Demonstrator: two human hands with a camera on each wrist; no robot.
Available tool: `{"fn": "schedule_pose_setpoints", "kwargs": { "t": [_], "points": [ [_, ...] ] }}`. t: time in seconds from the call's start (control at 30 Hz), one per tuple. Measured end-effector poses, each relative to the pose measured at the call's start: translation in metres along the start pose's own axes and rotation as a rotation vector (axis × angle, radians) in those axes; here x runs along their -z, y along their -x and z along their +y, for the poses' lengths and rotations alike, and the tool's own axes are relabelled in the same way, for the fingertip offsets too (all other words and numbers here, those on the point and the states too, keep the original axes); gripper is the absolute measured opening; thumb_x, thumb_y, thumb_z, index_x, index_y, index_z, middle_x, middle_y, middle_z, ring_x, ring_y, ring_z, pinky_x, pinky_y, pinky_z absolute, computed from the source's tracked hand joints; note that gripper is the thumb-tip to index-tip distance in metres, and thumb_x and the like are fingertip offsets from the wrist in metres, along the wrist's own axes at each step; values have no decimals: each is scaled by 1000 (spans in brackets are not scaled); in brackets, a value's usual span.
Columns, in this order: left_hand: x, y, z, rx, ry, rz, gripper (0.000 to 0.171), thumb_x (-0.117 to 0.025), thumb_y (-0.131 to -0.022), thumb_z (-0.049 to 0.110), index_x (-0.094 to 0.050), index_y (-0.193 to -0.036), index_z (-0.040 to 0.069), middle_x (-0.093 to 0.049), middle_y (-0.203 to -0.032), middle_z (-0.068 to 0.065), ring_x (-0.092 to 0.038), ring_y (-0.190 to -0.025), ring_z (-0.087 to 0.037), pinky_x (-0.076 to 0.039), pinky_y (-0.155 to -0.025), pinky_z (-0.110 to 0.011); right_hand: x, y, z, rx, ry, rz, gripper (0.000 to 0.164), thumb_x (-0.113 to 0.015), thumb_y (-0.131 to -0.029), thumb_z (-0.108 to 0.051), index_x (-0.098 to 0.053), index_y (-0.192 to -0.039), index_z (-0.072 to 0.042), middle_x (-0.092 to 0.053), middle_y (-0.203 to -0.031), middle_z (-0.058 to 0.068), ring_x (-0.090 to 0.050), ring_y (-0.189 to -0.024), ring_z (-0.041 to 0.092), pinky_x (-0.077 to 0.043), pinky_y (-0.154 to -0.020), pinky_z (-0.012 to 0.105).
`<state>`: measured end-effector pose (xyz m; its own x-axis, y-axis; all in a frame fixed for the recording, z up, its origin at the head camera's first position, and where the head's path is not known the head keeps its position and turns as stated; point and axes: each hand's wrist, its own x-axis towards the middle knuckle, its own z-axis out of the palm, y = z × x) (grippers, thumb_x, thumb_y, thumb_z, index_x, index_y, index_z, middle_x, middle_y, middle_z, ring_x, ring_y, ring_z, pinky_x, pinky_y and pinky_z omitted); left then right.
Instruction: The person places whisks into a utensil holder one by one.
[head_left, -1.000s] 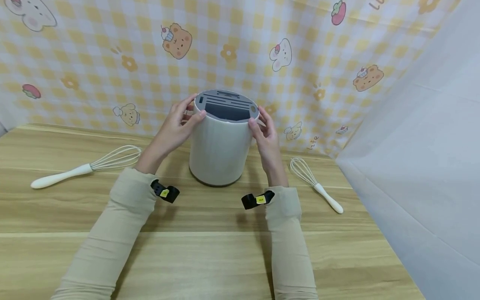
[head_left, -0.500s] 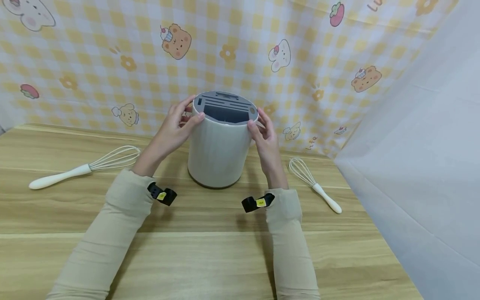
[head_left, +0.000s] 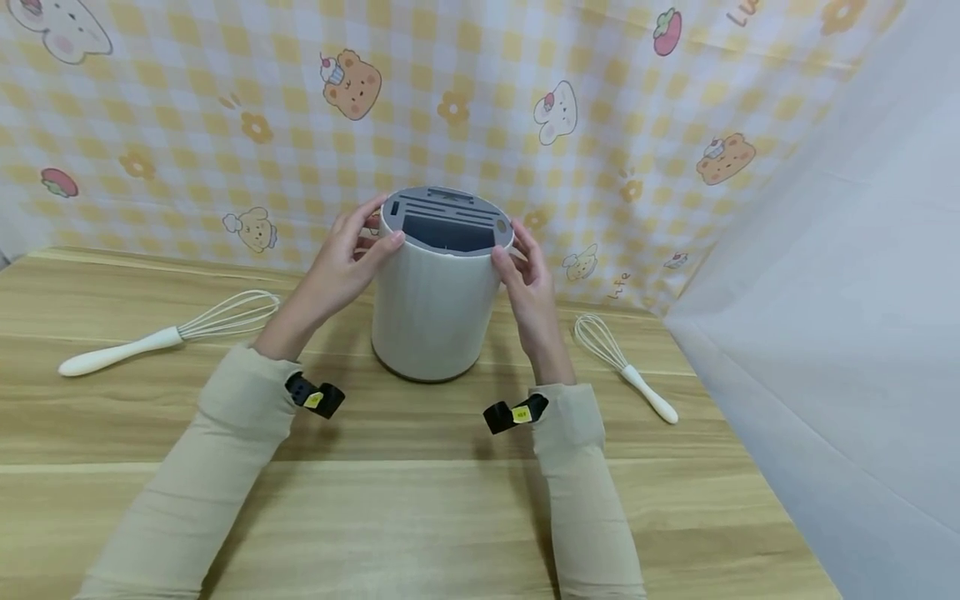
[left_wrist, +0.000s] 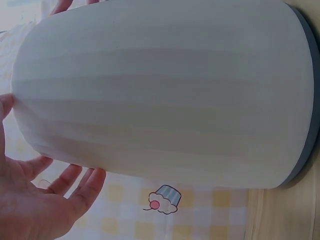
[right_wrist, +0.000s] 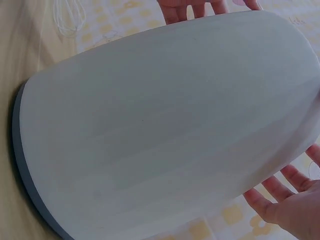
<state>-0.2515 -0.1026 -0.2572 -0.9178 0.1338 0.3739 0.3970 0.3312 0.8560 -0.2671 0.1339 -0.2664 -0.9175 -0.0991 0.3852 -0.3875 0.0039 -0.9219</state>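
Note:
An oval white knife holder (head_left: 433, 312) with a grey slotted top (head_left: 450, 218) stands upright on the wooden table. My left hand (head_left: 339, 261) grips its upper left side, thumb at the front rim and fingers toward the back. On the opposite side my right hand (head_left: 531, 287) holds the rim the same way. In the left wrist view, the left fingertips (left_wrist: 92, 182) touch the white wall. The right wrist view shows the right hand (right_wrist: 295, 202) with its fingertips against the wall, near the top. A dark base band (right_wrist: 30, 185) runs along the holder's bottom.
A white-handled whisk (head_left: 171, 335) lies on the table (head_left: 390, 517) to the left. A second, smaller whisk (head_left: 626, 367) lies to the right. Behind the holder hangs a yellow checked cloth (head_left: 442, 50) with cartoon prints. White sheeting (head_left: 832, 275) borders the table's right side.
The knife holder has slid a little toward me and slightly left, with both hands staying on its rim. The whisks have not visibly moved on the table; the head view has shifted slightly.

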Motion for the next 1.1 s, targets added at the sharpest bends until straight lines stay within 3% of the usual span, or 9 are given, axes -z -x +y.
{"fn": "schedule_pose_setpoints", "kwargs": {
  "t": [0.7, 0.9, 1.1],
  "points": [
    [1, 19, 7, 18, -28, 19, 64, -46, -94, 43, -22, -149, 20, -31, -135, -18, -42, -116, -33, -42, -93, -49, -4, 17, -7, -10, 27, -8, 56, -56, -92, -24, -34, -144, -21, -37, -141, 3, -44, -122, 18, -38, -105, 39],
    [4, 28, 13, 28, -31, 20, 63, -45, -94, 43, -22, -148, 23, -30, -137, -18, -41, -117, -33, -41, -96, -51, -6, 24, -11, -29, 71, -14, 57, -55, -92, -30, -32, -144, -24, -36, -141, -1, -43, -123, 16, -39, -105, 39],
    [4, 35, 17, 22, -29, 24, 62, -46, -94, 41, -22, -148, 23, -31, -135, -17, -41, -117, -33, -38, -100, -51, -6, 31, -13, 4, 81, -16, 57, -55, -93, -26, -33, -144, -22, -38, -140, 0, -44, -121, 17, -40, -103, 40]
  ]
}}
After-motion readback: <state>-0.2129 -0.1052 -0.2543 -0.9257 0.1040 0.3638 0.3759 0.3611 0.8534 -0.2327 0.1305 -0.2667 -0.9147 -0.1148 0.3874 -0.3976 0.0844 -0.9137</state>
